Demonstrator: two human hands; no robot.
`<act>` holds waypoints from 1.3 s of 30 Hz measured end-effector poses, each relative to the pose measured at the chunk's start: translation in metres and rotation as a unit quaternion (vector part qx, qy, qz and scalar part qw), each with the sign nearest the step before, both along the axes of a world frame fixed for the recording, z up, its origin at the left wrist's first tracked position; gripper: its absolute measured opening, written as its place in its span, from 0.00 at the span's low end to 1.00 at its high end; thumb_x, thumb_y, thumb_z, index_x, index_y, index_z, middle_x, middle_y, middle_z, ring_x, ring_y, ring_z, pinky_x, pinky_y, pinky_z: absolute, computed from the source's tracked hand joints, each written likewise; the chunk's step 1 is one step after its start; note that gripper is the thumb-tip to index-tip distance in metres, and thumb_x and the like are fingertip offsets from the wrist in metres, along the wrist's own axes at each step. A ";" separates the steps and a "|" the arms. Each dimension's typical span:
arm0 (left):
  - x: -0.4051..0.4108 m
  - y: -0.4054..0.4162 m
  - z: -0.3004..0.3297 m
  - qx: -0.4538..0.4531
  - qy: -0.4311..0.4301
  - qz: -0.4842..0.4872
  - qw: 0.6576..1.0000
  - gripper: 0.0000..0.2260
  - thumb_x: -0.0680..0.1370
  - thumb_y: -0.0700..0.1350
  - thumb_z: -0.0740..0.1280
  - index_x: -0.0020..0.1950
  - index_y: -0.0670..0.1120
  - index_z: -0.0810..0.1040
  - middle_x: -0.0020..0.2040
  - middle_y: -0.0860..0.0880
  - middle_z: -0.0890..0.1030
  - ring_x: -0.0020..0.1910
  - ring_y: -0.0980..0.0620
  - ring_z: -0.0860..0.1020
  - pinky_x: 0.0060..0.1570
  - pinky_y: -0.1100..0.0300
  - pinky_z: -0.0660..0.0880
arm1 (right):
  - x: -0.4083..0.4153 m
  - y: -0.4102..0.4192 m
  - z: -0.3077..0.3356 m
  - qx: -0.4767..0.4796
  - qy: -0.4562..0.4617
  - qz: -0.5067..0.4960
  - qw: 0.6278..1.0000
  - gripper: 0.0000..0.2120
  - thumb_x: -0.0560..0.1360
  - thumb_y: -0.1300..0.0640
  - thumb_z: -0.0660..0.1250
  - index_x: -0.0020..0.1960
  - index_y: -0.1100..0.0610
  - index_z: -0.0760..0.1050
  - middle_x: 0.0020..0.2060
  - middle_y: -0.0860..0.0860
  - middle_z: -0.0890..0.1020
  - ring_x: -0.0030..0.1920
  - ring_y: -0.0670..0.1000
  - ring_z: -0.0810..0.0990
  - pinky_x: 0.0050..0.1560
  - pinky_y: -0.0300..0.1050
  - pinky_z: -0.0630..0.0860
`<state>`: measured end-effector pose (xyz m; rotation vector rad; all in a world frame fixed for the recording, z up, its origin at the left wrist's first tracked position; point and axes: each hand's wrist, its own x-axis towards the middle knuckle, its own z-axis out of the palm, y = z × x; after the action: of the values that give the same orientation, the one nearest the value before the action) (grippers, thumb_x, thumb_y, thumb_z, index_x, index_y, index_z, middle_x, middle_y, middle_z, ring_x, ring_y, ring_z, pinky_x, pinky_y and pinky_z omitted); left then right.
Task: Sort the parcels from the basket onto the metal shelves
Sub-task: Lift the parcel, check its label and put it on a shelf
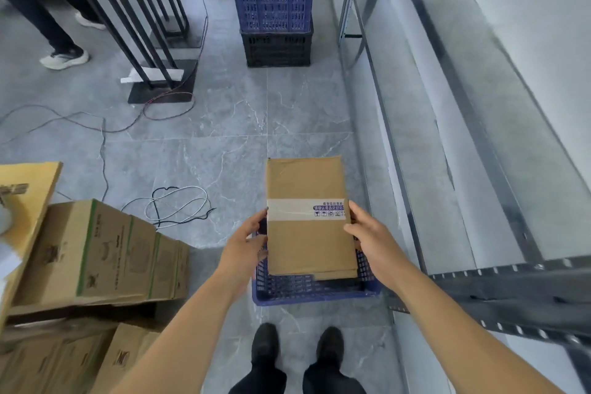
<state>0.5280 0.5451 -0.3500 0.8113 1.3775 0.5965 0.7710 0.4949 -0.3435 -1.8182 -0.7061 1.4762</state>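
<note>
Over the grey floor (224,144), we are holding the parcel (308,217) above the basket (315,293) with both hands, left hand (244,245) and right hand (367,238) clasping its sides, and keeping it level for the metal shelves (499,291) on the right.

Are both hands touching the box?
Touching. The head view shows the left hand pressed on the box's left edge, the right hand on its right edge.

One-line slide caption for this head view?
Both hands, left and right, hold a cardboard parcel above the blue basket.
</note>
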 end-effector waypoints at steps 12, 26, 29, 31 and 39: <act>-0.044 -0.013 0.026 0.053 0.013 -0.059 0.997 0.29 0.77 0.53 0.75 0.70 0.77 0.67 0.80 0.52 0.65 0.79 0.45 0.67 0.71 0.45 0.69 | -0.024 -0.022 0.052 0.110 -0.044 -0.029 0.992 0.36 0.81 0.67 0.69 0.80 0.40 0.63 0.73 0.45 0.73 0.68 0.38 0.75 0.68 0.42 0.74; -0.060 0.016 0.066 0.040 -0.107 -0.097 0.989 0.40 0.57 0.58 0.87 0.66 0.52 0.78 0.61 0.49 0.87 0.59 0.46 0.86 0.57 0.49 0.82 | -0.061 -0.024 0.078 0.121 -0.102 0.062 0.985 0.22 0.86 0.58 0.60 0.72 0.35 0.66 0.71 0.51 0.67 0.71 0.52 0.70 0.70 0.35 0.64; -0.062 0.020 0.069 0.038 -0.125 -0.088 0.987 0.36 0.60 0.57 0.86 0.66 0.54 0.79 0.62 0.49 0.87 0.60 0.47 0.85 0.55 0.52 0.81 | -0.064 -0.016 0.089 0.124 -0.091 0.062 0.986 0.18 0.85 0.52 0.62 0.71 0.36 0.65 0.72 0.50 0.66 0.73 0.49 0.66 0.77 0.47 0.61; -0.063 0.020 0.072 0.031 -0.139 -0.081 0.986 0.35 0.62 0.57 0.85 0.67 0.57 0.79 0.63 0.50 0.86 0.60 0.48 0.85 0.52 0.54 0.83 | -0.064 -0.013 0.094 0.117 -0.086 0.064 0.987 0.20 0.85 0.49 0.62 0.75 0.39 0.64 0.73 0.49 0.65 0.74 0.49 0.66 0.78 0.49 0.61; -0.066 0.020 0.085 0.040 -0.145 -0.100 0.984 0.26 0.71 0.58 0.78 0.68 0.66 0.77 0.67 0.57 0.83 0.63 0.56 0.83 0.57 0.49 0.80 | -0.065 -0.008 0.102 0.101 -0.043 0.058 0.992 0.39 0.74 0.30 0.59 0.82 0.41 0.59 0.79 0.45 0.66 0.76 0.46 0.64 0.80 0.51 0.58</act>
<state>0.4618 0.5647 -0.2654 0.8774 0.9991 0.5897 0.7059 0.4872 -0.2415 -1.7181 -0.9834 1.3508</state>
